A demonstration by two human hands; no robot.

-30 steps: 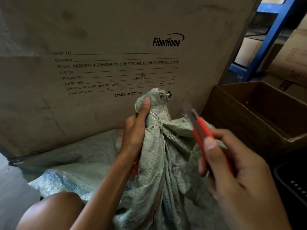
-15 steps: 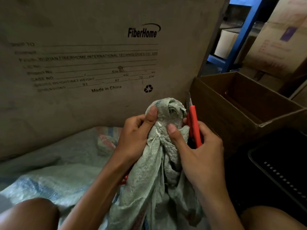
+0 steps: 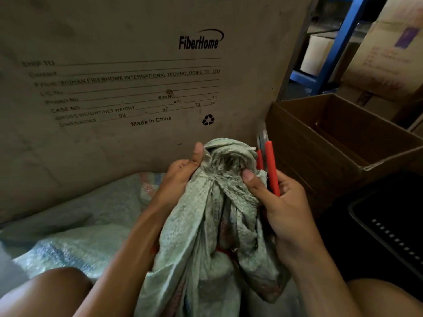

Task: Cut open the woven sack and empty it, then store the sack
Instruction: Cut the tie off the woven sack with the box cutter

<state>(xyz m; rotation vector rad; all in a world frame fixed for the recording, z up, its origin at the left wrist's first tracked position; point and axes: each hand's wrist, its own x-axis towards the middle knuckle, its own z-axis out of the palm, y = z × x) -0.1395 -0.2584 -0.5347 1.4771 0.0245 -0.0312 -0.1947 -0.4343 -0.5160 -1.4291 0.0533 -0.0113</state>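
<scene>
The left hand [image 3: 180,177] pinched the woven sack [image 3: 219,202] at its tied neck, thumb pressed against the knot. Right of the knot, the right hand [image 3: 281,211] curled around red-handled scissors [image 3: 270,165], thumb touching the sack.

Scissors [image 3: 266,156] handles buried in right palm; sack [image 3: 212,225] contents unseen; black crate [image 3: 389,225] cropped rightward.
</scene>
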